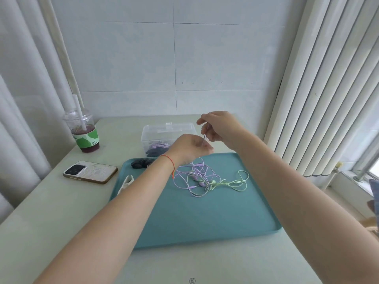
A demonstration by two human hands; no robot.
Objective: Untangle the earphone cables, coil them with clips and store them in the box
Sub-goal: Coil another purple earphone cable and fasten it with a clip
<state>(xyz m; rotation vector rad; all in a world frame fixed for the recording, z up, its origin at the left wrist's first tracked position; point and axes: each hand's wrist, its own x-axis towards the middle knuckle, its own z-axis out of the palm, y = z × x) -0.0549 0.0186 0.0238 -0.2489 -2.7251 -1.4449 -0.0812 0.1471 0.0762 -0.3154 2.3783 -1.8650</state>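
Thin purple cable (196, 177) pinched taut between left hand (189, 147) and right hand (220, 128), smooth teal tray (205, 218)

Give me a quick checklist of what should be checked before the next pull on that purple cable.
1. Right hand pinches the purple cable: ok.
2. Left hand grips the same strand: cannot tell, fingers hidden.
3. Purple cable free of the green cable: not ok, they cross on the tray.
4. Box open and close by: ok, already holding earphones.
5. Clips at hand: ok, dark pile in the tray corner.
6. Drink cup away from the cables: ok.
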